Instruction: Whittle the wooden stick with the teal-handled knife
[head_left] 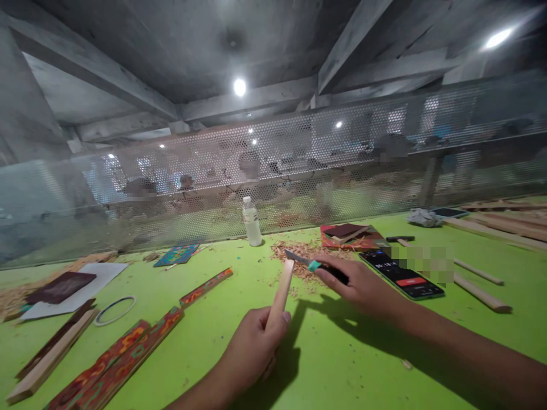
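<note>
A pale wooden stick (pixel 281 295) stands up from my left hand (pixel 256 344), whose fingers are wrapped round its lower part. My right hand (pixel 359 280) grips a knife (pixel 318 266) with a dark handle and a teal collar. The knife's blade points left, and its tip is at the upper end of the stick; whether they touch is hard to tell. Behind the stick lies a pile of wood shavings (pixel 307 253) on the green table (pixel 333 364).
A water bottle (pixel 252 223) stands before a perforated screen (pixel 205 188). Right of my right hand lie a phone (pixel 404 274) and wooden rods (pixel 481 293). Patterned strips (pixel 123 359), a white ring (pixel 115 310) and sandpaper (pixel 62 286) lie at left. People sit beyond the screen.
</note>
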Motion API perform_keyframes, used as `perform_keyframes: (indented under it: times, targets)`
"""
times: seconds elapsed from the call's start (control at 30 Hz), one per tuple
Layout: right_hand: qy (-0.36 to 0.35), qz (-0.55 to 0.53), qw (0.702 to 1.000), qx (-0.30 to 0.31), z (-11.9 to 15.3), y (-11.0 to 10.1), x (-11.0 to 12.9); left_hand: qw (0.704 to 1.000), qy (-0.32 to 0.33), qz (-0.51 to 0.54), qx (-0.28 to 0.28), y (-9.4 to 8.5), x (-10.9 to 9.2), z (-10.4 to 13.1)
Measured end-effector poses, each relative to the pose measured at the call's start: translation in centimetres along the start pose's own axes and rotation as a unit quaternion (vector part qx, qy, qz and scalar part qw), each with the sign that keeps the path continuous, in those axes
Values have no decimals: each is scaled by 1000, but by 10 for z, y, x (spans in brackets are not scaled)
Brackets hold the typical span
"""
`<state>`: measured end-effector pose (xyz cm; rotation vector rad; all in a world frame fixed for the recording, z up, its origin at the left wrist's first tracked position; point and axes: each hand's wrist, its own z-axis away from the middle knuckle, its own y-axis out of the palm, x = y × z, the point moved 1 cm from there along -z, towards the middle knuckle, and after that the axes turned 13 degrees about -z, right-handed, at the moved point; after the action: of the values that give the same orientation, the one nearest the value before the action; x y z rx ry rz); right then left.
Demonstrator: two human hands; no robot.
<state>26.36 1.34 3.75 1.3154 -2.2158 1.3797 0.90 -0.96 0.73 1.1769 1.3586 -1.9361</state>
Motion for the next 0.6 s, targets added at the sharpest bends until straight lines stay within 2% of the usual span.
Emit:
perform_keyframes:
  times: [0.17,0.3,0.47,0.6]
  targets:
    - [-59,-14,992,106,3,6,10,1000,1,-8,2,-1,1,0]
    - [-76,-29,985,153,6,11,13,1000,5,-8,1,0,0,2]
    - [-73,-30,984,158,9,16,11,1000,-2,5,0,-1,-3,3]
    - [-68,-19,988,136,7,13,6,1000,-14,18,5,0,-4,1]
